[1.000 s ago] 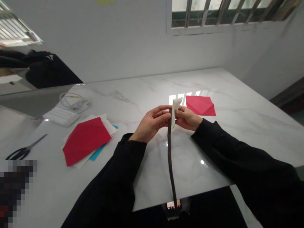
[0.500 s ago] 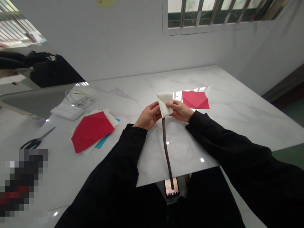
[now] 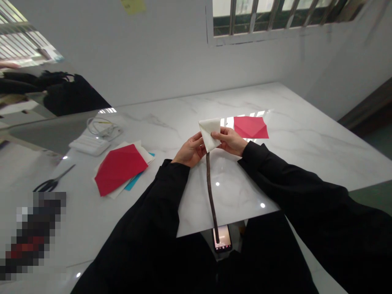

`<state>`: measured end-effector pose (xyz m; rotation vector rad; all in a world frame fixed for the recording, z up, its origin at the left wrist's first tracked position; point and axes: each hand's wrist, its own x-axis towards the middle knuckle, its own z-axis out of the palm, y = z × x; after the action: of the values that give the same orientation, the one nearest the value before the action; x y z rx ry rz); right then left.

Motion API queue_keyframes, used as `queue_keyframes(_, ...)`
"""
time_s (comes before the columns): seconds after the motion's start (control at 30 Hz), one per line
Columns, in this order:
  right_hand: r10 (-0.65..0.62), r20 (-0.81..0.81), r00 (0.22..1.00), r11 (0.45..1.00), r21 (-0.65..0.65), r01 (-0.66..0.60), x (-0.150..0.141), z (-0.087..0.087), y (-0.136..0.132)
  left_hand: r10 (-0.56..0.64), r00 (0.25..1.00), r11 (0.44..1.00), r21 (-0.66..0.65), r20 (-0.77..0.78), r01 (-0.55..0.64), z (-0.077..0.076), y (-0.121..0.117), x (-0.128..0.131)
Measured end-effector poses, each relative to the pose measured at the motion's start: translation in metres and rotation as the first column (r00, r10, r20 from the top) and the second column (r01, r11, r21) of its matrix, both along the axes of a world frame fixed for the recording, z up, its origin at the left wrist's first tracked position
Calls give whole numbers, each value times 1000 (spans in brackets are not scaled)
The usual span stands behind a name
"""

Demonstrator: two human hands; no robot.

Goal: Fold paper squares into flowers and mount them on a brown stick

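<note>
A folded cream sheet (image 3: 210, 130), cloth or paper, is held up between both hands above the table. My left hand (image 3: 191, 152) grips its left edge, with the fingertips partly behind it. My right hand (image 3: 230, 141) pinches the right side, thumb across the front of the fold. From the sheet's lower point a thin brown stick (image 3: 210, 188) runs down toward me, slightly curved, its lower end past the table's front edge. Its upper end is hidden by the sheet.
Red, cream and blue sheets (image 3: 121, 169) are stacked on the left; a creased red sheet (image 3: 251, 127) lies beyond my right hand. Scissors (image 3: 53, 181), a white box (image 3: 88, 145) with a cable, and a phone (image 3: 225, 239) below the table edge (image 3: 190, 232) are around me.
The lower end of the stick has swung slightly left, and the cream sheet has shifted a little left and tilted. Both hands keep their hold. The camera view has shifted slightly.
</note>
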<state>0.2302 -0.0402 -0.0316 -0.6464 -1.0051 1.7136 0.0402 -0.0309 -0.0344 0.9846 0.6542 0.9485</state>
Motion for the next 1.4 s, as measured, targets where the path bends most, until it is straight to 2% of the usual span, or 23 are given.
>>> queue_keyframes(0.23, 9, 16, 1000, 1000, 14, -9, 0, -3, 4, -55, 995, 997, -49, 86, 60, -6, 2, -2)
queue_keyframes(0.5, 38, 38, 999, 998, 49, -39, 2, -4, 5, -66, 992, 995, -65, 103, 73, -6, 1, -1)
queue_keyframes(0.73, 22, 65, 998, 999, 32, -24, 4, 0, 5, 10, 996, 994, -110, 86, 0, -9, 5, -1)
queue_keyframes(0.93, 18, 117, 993, 1000, -7, -17, 7, 0, 5, 86, 992, 984, -161, 95, -70, 0, 6, -1)
queue_keyframes(1.03, -42, 182, 982, 997, -54, 53, 6, 1, 6, 150, 983, 972, -196, 104, -128, 7, 7, -4)
queue_keyframes(1.2, -255, 337, 907, 954, -63, 292, 9, 5, 8, 257, 957, 943, -252, 133, -218, 12, 11, -9)
queue_keyframes(1.3, -375, 380, 846, 924, 77, 375, 10, 13, 8, 257, 956, 941, -263, 142, -214, 10, 12, -10)
queue_keyframes(1.4, -449, 368, 814, 888, 283, 361, 7, 37, -6, 237, 960, 949, -247, 146, -196, 8, 12, -8)
